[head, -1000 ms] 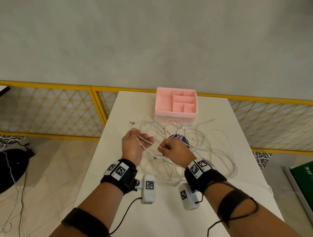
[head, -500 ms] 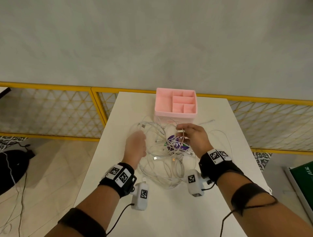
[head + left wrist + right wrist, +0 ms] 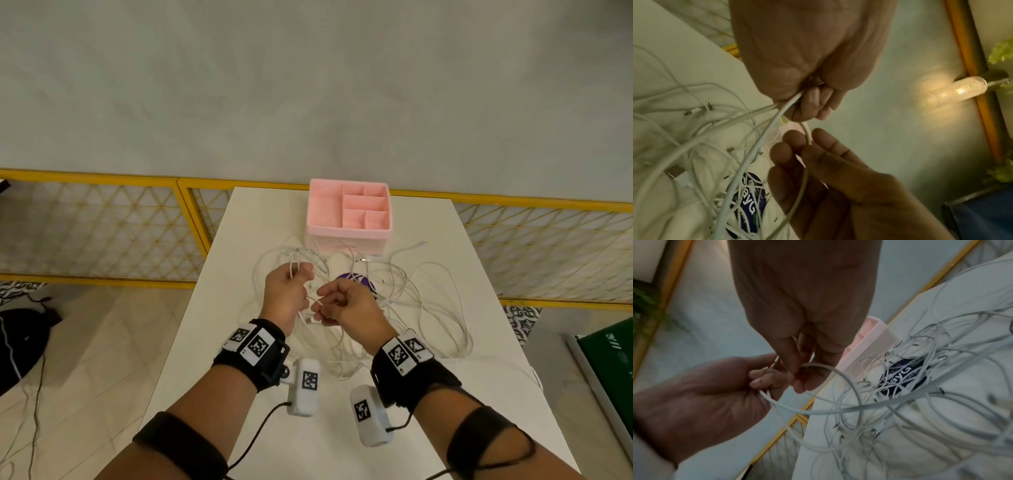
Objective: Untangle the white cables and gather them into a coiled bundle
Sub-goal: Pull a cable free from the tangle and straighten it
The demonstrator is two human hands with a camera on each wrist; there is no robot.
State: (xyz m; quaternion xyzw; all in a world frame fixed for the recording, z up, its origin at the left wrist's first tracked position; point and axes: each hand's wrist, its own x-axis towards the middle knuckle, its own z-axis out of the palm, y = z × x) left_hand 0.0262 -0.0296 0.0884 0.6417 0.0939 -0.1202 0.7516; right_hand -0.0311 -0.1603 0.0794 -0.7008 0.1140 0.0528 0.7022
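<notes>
The left hand (image 3: 287,297) gripped a few gathered loops of the white cables (image 3: 404,301), fingers curled around them. The right hand (image 3: 346,305), just beside it at three o'clock, pinched one strand running between the two fists. The loose tangle sprawled on the table (image 3: 479,274) from twelve to four o'clock, nearer the right hand.

Loose white cables (image 3: 404,301) sprawl over the middle of the table (image 3: 486,274) toward its right edge. A pink organiser (image 3: 349,229) blocks the far edge. Bare tabletop lies along the near and left edges.
</notes>
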